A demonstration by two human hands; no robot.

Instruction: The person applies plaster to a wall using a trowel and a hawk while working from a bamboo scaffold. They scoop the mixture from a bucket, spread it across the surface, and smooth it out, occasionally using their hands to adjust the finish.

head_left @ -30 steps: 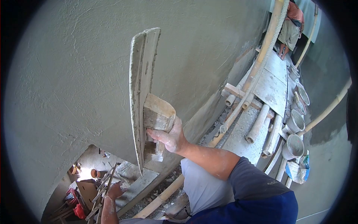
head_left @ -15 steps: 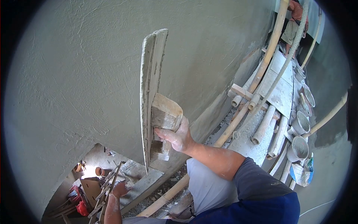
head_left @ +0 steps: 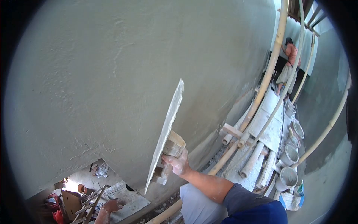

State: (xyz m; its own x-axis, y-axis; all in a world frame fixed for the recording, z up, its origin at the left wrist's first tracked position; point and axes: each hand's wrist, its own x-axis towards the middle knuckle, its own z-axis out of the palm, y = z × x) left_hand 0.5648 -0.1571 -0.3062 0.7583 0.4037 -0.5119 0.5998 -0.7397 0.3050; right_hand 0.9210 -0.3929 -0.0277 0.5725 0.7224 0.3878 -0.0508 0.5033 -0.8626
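Note:
My right hand [head_left: 177, 163] is closed round the wooden handle of a long plastering float [head_left: 165, 136]. The float's thin blade is seen nearly edge-on, tilted with its top leaning right, in front of the grey plastered wall [head_left: 93, 82]. Whether the blade touches the wall is hard to tell. Low in the view, my left hand [head_left: 111, 206] is beside the opening in the wall, over a pale ledge [head_left: 128, 199]. Its fingers look partly stretched, and nothing shows in them.
Bamboo poles [head_left: 269, 71] rise on the right beside plank staging [head_left: 266, 119]. Several buckets [head_left: 287, 178] and a sack [head_left: 292, 201] line its outer side. A person [head_left: 290, 67] stands at the far end. Timber scraps [head_left: 89, 205] lie beyond the opening.
My right hand and the float have moved down, and the blade has tilted to the right. The view has shifted, showing more of the far person. My left hand sits lower in view.

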